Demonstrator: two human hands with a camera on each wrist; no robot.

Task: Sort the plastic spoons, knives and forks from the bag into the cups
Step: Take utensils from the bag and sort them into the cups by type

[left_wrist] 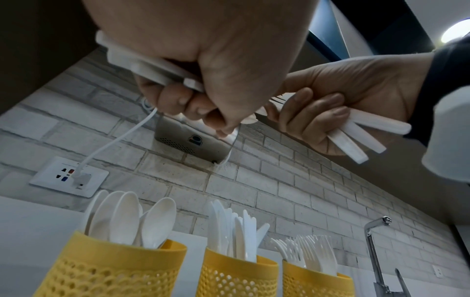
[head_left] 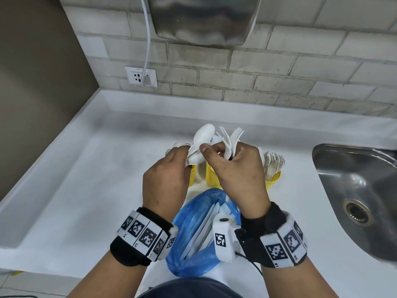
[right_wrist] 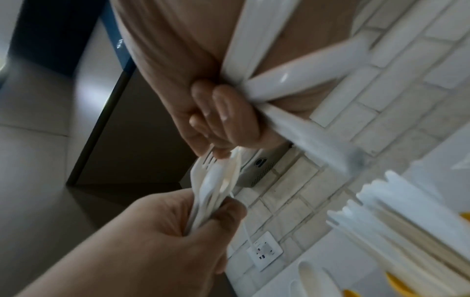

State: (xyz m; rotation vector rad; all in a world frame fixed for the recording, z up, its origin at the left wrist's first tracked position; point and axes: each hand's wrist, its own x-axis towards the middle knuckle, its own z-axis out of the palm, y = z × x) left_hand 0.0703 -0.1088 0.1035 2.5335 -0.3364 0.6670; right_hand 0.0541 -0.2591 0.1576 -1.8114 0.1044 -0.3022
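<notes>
Both hands are raised above three yellow mesh cups. My left hand (head_left: 189, 157) grips a bunch of white plastic spoons (head_left: 203, 136) by their handles. My right hand (head_left: 217, 154) grips a bunch of white forks (head_left: 233, 138), and its thumb reaches over to the spoon bunch. In the left wrist view the cups stand in a row: spoon cup (left_wrist: 114, 267), knife cup (left_wrist: 236, 277), fork cup (left_wrist: 315, 283), each with several pieces. The blue plastic bag (head_left: 199, 233) lies open on the counter under my wrists, with white cutlery inside.
A steel sink (head_left: 354, 190) is set into the white counter at the right, with a tap (left_wrist: 374, 251) behind it. On the brick wall are a metal hand dryer (head_left: 202, 18) and a socket (head_left: 140, 76) with a white cable plugged in.
</notes>
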